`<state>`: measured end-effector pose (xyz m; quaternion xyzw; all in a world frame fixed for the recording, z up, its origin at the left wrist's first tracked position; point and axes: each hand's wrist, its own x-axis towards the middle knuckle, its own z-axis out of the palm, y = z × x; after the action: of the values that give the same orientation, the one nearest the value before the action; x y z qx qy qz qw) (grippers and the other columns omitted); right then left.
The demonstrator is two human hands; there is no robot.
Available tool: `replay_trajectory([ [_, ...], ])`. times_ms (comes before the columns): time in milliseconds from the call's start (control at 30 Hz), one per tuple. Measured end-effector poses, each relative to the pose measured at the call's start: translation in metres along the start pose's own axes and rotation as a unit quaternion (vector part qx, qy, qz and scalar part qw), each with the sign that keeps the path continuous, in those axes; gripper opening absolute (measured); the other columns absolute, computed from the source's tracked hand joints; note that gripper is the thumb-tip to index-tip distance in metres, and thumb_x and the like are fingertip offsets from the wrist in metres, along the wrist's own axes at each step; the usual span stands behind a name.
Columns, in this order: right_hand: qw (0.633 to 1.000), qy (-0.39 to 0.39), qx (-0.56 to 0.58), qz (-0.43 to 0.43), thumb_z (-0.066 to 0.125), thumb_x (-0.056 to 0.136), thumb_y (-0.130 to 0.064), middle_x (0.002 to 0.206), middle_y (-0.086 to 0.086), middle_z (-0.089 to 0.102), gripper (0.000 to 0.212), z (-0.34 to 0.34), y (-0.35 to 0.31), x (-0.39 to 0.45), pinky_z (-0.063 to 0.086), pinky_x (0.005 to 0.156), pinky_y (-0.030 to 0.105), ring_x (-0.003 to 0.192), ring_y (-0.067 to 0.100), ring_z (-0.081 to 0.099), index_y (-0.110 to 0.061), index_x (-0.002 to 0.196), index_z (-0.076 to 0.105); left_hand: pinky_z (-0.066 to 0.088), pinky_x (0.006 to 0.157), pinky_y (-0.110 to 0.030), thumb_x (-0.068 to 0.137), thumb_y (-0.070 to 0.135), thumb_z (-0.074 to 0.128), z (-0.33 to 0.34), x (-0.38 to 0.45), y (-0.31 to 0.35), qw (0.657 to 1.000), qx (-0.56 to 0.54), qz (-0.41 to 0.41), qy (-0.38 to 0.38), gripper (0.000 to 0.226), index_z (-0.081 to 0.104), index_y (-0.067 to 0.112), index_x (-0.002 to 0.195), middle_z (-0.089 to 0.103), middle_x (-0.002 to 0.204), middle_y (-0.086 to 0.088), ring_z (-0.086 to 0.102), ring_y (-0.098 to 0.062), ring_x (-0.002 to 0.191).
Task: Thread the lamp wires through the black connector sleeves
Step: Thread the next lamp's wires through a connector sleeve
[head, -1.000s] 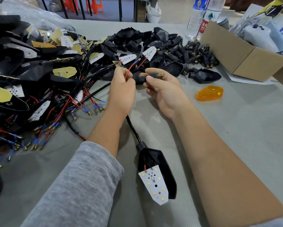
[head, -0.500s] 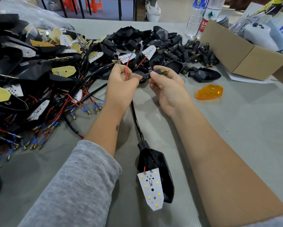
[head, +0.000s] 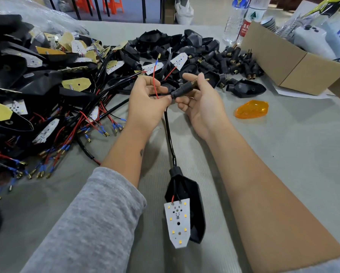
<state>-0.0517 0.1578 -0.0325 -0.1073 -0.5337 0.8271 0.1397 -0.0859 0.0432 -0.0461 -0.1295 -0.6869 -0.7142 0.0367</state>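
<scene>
Over the middle of the grey cloth-covered surface (head: 283, 164), the right hand (head: 200, 103) has its grip closed on a black cylindrical connector sleeve with a brass threaded tip (head: 187, 88), held tilted; the left hand (head: 145, 99) pinches the thin red lamp wire (head: 154, 81) at the sleeve's lower end. A black sheathed cable (head: 169, 134) runs toward the near edge to a black lamp housing with a white LED board (head: 182, 213) lying flat
</scene>
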Motion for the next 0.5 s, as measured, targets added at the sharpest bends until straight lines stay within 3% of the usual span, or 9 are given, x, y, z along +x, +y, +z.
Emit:
replay_trajectory([
  [100,1.0,0.007,-0.011,-0.006,0.032,0.106,-0.028,0.08,0.007,0.06,0.031,0.0,0.002,0.001,0.05,0.057,0.021,0.058,0.013,0.057,-0.016,0.108,0.061,0.05,0.064,-0.024,0.085,-0.009,0.058,0.0,0.001,0.003,1.0,-0.028,-0.003,0.012,0.034,0.046,0.022,0.095,0.067,0.083,0.0,0.059,-0.009,0.065],
  [233,1.0,0.009,-0.012,-0.007,0.034,0.106,-0.027,0.085,0.011,0.06,0.031,0.0,0.004,0.002,0.05,0.057,0.022,0.057,0.013,0.06,-0.012,0.106,0.061,0.052,0.06,-0.025,0.1,0.015,0.047,-0.006,0.005,0.008,0.991,-0.126,-0.013,0.045,0.011,0.051,0.024,0.104,0.067,0.066,0.005,0.066,-0.011,0.064],
  [333,1.0,0.009,0.001,-0.003,0.032,0.107,-0.028,0.086,0.012,0.06,0.033,-0.002,0.004,0.003,0.052,0.059,0.023,0.058,0.014,0.062,-0.01,0.104,0.06,0.052,0.057,-0.024,0.103,0.015,0.042,-0.012,0.007,0.006,0.991,-0.12,0.003,0.057,0.018,0.054,0.026,0.11,0.061,0.058,0.008,0.063,-0.01,0.055],
  [500,1.0,0.018,0.026,0.004,0.03,0.108,-0.027,0.082,0.012,0.061,0.035,-0.004,0.003,0.003,0.054,0.06,0.023,0.058,0.014,0.064,-0.007,0.104,0.058,0.04,0.047,-0.013,0.103,0.009,0.039,-0.01,0.004,0.003,0.997,-0.064,0.008,0.053,0.026,0.063,0.018,0.109,0.054,0.065,0.001,0.053,-0.005,0.049],
])
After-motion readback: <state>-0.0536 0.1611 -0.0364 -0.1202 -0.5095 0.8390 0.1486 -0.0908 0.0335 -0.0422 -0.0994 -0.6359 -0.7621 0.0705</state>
